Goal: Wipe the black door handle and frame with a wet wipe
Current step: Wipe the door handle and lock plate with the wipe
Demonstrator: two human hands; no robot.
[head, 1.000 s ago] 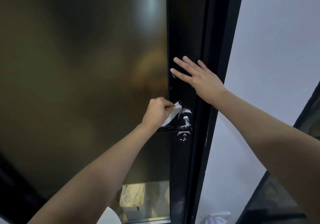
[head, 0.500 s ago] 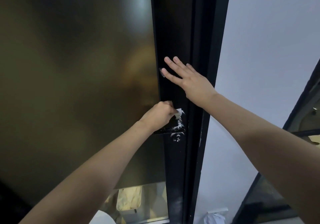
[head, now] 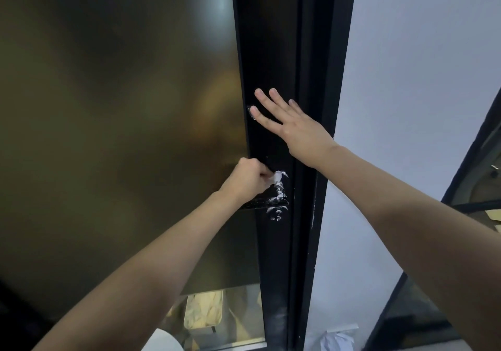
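Nearest to us, our left forearm (head: 151,264) and right forearm (head: 406,215) reach up and forward from the bottom corners of the view. The left hand (head: 245,178) is curled into a fist that grips a small white wet wipe (head: 275,178). Most of the wipe is hidden in the fingers, with only a crumpled corner showing at the knuckles. That corner presses against the top of the black door handle (head: 271,201), a lever that juts out to the left from the door's dark upright, and the fist sits over the lever. White smears speckle the handle's inner end; the view is too blurred for us to say whether they are foam or moisture. Just below the handle sits a small round keyhole (head: 276,213), also flecked with white. Above and to the right, our right hand (head: 298,131) lies flat against the black frame (head: 268,38), fingers straight and spread, holding nothing, fingertips pointing up and left; it is apart from the left hand. Left of the frame spreads the door's large frosted glass panel (head: 122,106), dim and brownish, with a soft light patch near the top. Right of the frame runs a plain white wall (head: 420,79). Farther off, a clear strip at the panel's foot shows a pale rectangular container (head: 203,312) beyond, and a crumpled white bundle (head: 336,340) lies on the floor by the wall.
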